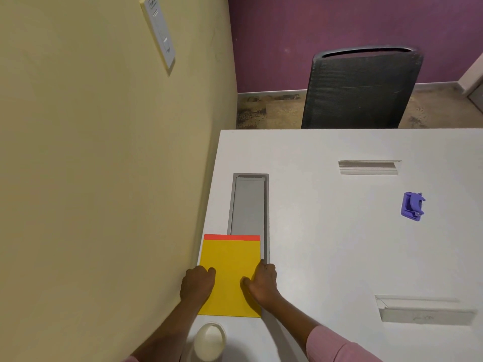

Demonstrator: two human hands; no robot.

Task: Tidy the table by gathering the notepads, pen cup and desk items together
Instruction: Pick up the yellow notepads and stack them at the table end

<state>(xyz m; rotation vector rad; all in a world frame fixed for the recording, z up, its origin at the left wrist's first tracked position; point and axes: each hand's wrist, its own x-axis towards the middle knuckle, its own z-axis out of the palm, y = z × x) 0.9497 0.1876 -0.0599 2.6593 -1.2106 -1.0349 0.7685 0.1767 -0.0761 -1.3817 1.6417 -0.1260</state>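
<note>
Both hands clasp yellow notepad [231, 259]: left hand [197, 283] on left edge, right hand [264, 282] on right edge.

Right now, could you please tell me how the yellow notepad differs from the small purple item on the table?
The yellow notepad is flat and large; the purple item is small and lumpy. The notepad lies at the left edge of the white table, partly over the grey tray; the purple item sits far to the right. The left hand and right hand hold the notepad's sides; nothing touches the purple item. Both rest on the table.
</note>
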